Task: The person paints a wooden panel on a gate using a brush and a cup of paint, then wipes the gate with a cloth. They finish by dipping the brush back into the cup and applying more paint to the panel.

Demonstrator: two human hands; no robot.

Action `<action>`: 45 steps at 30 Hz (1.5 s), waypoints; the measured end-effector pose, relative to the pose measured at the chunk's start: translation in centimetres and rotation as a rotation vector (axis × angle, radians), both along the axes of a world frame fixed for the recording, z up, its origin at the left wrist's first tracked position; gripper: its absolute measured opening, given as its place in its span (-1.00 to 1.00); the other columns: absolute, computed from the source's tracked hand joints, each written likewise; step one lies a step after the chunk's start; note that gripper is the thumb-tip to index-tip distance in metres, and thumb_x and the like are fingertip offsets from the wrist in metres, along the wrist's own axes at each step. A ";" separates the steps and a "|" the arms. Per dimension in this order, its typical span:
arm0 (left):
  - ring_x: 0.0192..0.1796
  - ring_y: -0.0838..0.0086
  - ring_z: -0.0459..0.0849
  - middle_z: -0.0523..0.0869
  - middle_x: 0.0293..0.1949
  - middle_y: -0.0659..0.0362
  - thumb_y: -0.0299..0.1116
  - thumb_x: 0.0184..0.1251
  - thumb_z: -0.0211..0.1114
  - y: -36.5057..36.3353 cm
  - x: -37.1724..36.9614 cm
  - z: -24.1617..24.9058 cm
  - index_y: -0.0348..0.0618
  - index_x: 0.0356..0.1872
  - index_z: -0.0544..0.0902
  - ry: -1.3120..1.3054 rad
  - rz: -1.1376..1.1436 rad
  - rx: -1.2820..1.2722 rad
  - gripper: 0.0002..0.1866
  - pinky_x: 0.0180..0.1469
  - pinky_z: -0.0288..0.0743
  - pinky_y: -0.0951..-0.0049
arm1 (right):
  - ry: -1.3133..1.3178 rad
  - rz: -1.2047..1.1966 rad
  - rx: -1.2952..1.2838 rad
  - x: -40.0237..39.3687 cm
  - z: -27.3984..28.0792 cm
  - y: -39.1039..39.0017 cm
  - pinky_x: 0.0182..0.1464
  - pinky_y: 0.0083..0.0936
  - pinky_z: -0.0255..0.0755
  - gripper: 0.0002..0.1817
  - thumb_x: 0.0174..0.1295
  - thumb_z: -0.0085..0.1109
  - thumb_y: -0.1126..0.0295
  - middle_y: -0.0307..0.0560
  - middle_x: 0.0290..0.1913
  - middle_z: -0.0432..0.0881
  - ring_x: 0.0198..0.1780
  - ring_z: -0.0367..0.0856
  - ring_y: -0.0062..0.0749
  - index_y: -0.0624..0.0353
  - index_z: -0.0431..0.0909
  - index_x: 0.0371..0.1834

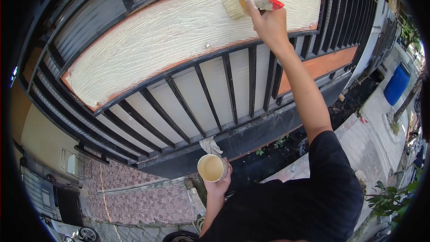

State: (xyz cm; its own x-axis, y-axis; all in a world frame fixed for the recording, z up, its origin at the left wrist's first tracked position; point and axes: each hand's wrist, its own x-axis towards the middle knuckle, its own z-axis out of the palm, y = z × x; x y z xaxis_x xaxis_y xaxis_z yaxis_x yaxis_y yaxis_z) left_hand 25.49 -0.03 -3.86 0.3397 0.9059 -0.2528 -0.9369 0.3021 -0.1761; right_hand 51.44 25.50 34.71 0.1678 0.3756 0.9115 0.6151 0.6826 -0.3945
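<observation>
My right hand (270, 24) grips a paintbrush (264, 3) with a red-tipped handle. Its cream-coated bristles press against a long wooden board (170, 40) fixed to the black metal fence. Streaky cream paint covers most of the board, while reddish-brown wood shows along its edges and around the bolts. Lower down, my left hand (220, 183) is wrapped round a cup of cream paint (212, 168), held below the fence bars with its mouth facing up. The fingers behind the cup are partly hidden.
Black vertical bars (186, 106) run beneath the board. A pale rag (210, 145) hangs on the lower rail. An orange-brown board (320, 68) is mounted farther right. A dark ditch (286, 152) lies along the fence's base, and a blue barrel (397, 84) stands on the pavement.
</observation>
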 end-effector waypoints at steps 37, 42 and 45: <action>0.22 -0.14 0.67 0.70 0.22 -0.16 0.09 0.45 0.30 0.4 -0.1 -1.4 -0.19 0.21 0.70 -0.039 -0.054 -0.078 -0.43 0.21 0.76 -0.02 | -0.011 -0.527 0.194 6.7 -3.8 3.7 -0.33 -0.10 0.53 -0.61 0.51 0.23 0.18 0.14 -0.49 0.66 -0.45 0.68 0.12 0.31 0.69 -0.37; 0.20 -0.14 0.68 0.71 0.21 -0.17 0.12 0.45 0.29 1.4 1.1 -0.5 -0.19 0.22 0.69 -0.015 -0.091 -0.090 -0.41 0.21 0.76 -0.04 | -0.209 -0.048 0.318 -5.6 -1.8 -0.1 -0.33 -0.24 0.58 -0.74 0.43 0.33 0.28 0.10 -0.42 0.69 -0.43 0.71 -0.07 0.30 0.73 -0.12; 0.19 -0.15 0.68 0.71 0.20 -0.17 0.13 0.46 0.27 1.6 1.7 0.2 -0.20 0.23 0.69 -0.031 -0.113 -0.101 -0.40 0.21 0.76 -0.04 | -0.088 0.362 0.212 -5.8 -0.6 -0.8 -0.42 -0.23 0.48 -0.63 0.45 0.33 0.24 0.12 -0.49 0.64 -0.52 0.63 -0.02 0.35 0.63 -0.41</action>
